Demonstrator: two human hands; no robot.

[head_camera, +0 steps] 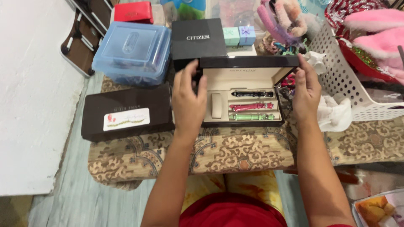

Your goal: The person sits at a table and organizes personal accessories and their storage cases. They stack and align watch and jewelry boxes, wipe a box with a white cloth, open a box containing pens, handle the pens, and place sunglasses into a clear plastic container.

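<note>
Both hands grip the open dark gift box [244, 122]: left hand [188, 101] and right hand [306, 90] clasp its sides, with black, pink and green watch straps [251, 106] lying between them.

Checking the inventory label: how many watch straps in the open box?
3, stacked in the open box: black strap at the back, pink strap in the middle, green strap nearest. The left hand may hide more.

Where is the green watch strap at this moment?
In the head view, the green watch strap lies in the open dark box, nearest its front edge, just below the pink strap, between the left hand and right hand.
</note>
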